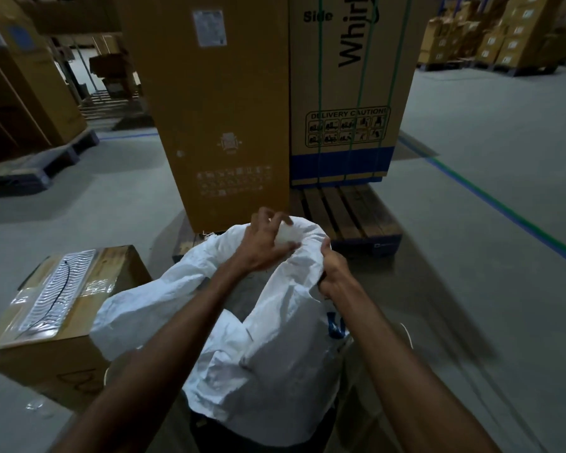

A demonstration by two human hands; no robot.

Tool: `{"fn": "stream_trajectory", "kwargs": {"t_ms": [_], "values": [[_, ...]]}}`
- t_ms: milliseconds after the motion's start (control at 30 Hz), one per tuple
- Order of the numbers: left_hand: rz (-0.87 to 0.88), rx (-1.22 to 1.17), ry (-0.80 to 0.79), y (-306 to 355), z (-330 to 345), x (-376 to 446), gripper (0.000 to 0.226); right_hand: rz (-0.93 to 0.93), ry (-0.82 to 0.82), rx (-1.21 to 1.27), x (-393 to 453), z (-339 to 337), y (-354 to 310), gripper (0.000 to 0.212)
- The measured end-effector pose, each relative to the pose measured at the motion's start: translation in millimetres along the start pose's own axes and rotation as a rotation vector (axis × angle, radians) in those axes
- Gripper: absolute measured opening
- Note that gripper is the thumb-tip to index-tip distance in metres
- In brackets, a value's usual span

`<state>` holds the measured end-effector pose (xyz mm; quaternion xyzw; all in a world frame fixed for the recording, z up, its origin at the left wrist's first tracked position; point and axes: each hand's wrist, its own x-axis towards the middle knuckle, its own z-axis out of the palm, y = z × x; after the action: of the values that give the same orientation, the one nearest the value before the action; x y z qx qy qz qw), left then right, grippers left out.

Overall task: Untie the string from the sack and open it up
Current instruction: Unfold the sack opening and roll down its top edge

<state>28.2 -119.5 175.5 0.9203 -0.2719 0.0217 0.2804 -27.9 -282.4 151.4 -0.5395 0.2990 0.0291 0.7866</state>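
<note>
A white woven sack (275, 348) stands on the floor in front of me, its upper part crumpled and folded over. My left hand (263, 243) reaches over the far rim with fingers spread and curled around a bunched white fold at the sack's mouth. My right hand (335, 276) is clenched on the sack's right rim, pulling the cloth taut. A thin pale string (407, 333) loops down at the sack's right side. Blue print (335, 328) shows on the sack below my right wrist.
A taped cardboard box (59, 308) sits close on the left. Two tall appliance cartons (223, 109) stand on a wooden pallet (350, 214) just beyond the sack. Stacked boxes (490, 34) line the far right. A blue-green floor line (504, 210) runs diagonally at right.
</note>
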Motion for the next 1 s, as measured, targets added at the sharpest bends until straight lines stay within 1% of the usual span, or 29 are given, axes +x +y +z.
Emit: {"fn": "stream_trajectory", "kwargs": {"t_ms": [33,67,100,133,167,200,233,267,333,400,467,500,533,567,600,633,667,700,733,767,800,867,933,967,1000], "values": [[-0.034,-0.154,-0.081,6.1,1.3,-12.5,0.066,0.02,-0.021,0.083,-1.8,3.6,-0.7,0.06],[-0.063,-0.272,-0.194,11.3,1.9,-25.3,0.073,0.029,-0.028,0.152,-6.4,7.0,-2.0,0.061],[-0.074,-0.333,-0.286,14.5,2.9,-38.1,0.082,0.035,-0.023,0.201,-12.2,10.3,-2.9,0.061],[-0.061,-0.334,-0.324,15.4,4.3,-49.8,0.093,0.032,-0.023,0.239,-17.9,12.1,-3.8,0.06],[-0.034,-0.297,-0.312,15.9,4.7,-60.1,0.102,0.028,-0.012,0.289,-21.4,11.9,-4.1,0.058],[-0.007,-0.258,-0.253,14.8,5.8,-67.6,0.109,0.012,0.004,0.33,-20.8,10.9,-4.0,0.057],[0.016,-0.233,-0.177,12.7,7.3,-71.7,0.11,0.025,-0.009,0.401,-19.6,10.7,-3.8,0.056],[0.037,-0.218,-0.102,11.2,8.8,-73.8,0.105,0.06,-0.036,0.474,-21.0,11.4,-4.4,0.055],[0.059,-0.105,0.027,8.2,10.3,-74.7,0.083,0.086,-0.115,0.546,-21.6,11.9,-4.7,0.057],[0.056,0.071,0.104,8.5,6.4,-73.0,0.065,0.037,-0.162,0.494,-23.5,15.2,-4.3,0.06],[0.071,0.221,0.159,9.7,-0.9,-70.3,0.048,-0.043,-0.158,0.316,-24.6,18.3,-1.8,0.06],[0.084,0.271,0.181,9.8,-6.2,-68.7,0.041,-0.094,-0.124,0.171,-23.0,18.5,0.9,0.068],[0.096,0.307,0.199,9.4,-12.7,-66.5,0.036,-0.182,-0.055,-0.003,-24.8,17.7,3.9,0.082],[0.107,0.326,0.212,9.1,-19.9,-64.0,0.032,-0.332,0.009,-0.192,-25.3,15.9,6.2,0.092],[0.128,0.328,0.219,8.4,-25.9,-61.2,0.03,-0.531,0.029,-0.38,-27.9,14.6,7.7,0.099],[0.16,0.322,0.226,8.4,-30.6,-58.7,0.031,-0.751,0.024,-0.586,-29.5,13.6,10.0,0.101],[0.189,0.319,0.235,9.3,-33.1,-56.8,0.035,-0.945,0.009,-0.822,-30.7,13.8,12.7,0.099],[0.211,0.324,0.24,11.1,-34.5,-54.9,0.039,-1.111,0.017,-1.048,-33.7,15.7,12.0,0.093],[0.223,0.335,0.244,12.9,-35.0,-53.7,0.042,-1.249,0.044,-1.212,-34.1,17.4,8.5,0.082],[0.227,0.337,0.246,14.3,-34.3,-53.4,0.043,-1.358,0.071,-1.311,-31.8,18.6,4.1,0.069],[0.228,0.314,0.253,15.5,-32.7,-54.5,0.043,-1.424,0.066,-1.358,-32.2,19.9,-1.6,0.057],[0.198,0.179,0.283,16.9,-28.5,-60.9,0.048,-1.484,-0.006,-1.369,-30.3,19.4,-12.3,0.036],[0.095,0.017,0.316,14.3,-22.4,-74.3,0.059,-1.536,-0.045,-1.367,-24.9,15.0,-21.4,0.026],[0.04,-0.002,0.324,10.5,-18.7,-82.5,0.064,-1.552,-0.04,-1.358,-21.1,11.0,-24.3,0.023],[0.007,0.039,0.322,4.3,-14.2,-90.5,0.065,-1.561,-0.025,-1.338,-17.1,6.7,-25.8,0.018]]}}
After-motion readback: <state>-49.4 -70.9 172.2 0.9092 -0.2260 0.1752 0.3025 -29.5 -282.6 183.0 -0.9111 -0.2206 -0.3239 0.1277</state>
